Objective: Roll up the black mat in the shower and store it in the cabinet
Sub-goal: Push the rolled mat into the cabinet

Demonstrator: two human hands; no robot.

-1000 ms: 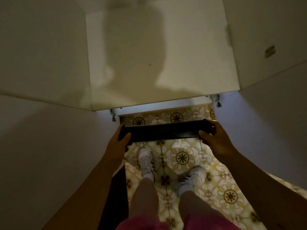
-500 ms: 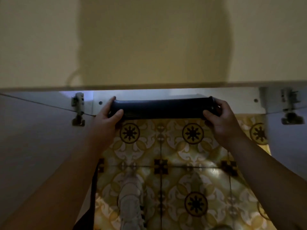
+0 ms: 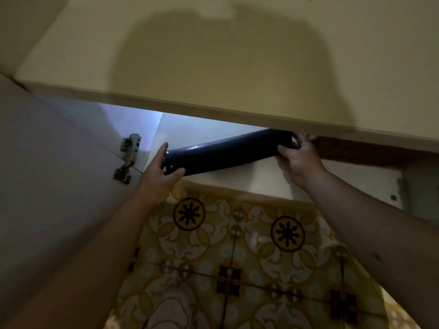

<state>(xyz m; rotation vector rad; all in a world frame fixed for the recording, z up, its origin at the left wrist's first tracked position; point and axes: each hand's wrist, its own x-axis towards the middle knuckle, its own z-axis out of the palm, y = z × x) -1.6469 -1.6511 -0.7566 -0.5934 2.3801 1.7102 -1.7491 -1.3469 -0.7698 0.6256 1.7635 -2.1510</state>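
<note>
The rolled black mat [image 3: 228,153] is a dark glossy tube held across the cabinet opening, tilted with its right end higher. My left hand [image 3: 161,173] grips its left end. At the roll's right end my right hand [image 3: 297,157] holds it just under the cabinet's top panel [image 3: 237,67]. The right end tucks beneath the panel's front edge, and the roll sags slightly in the middle. The cabinet's pale inner floor [image 3: 213,129] lies behind the mat.
The open left cabinet door [image 3: 59,174] with its metal hinge [image 3: 128,157] stands at the left. Part of the right door or frame with a hinge plate [image 3: 401,191] shows at the right. Patterned yellow floor tiles [image 3: 237,245] lie below my arms.
The mat has moved forward into the cabinet opening and tilted, its right end now higher under the top panel. The view has shifted closer and to the right.
</note>
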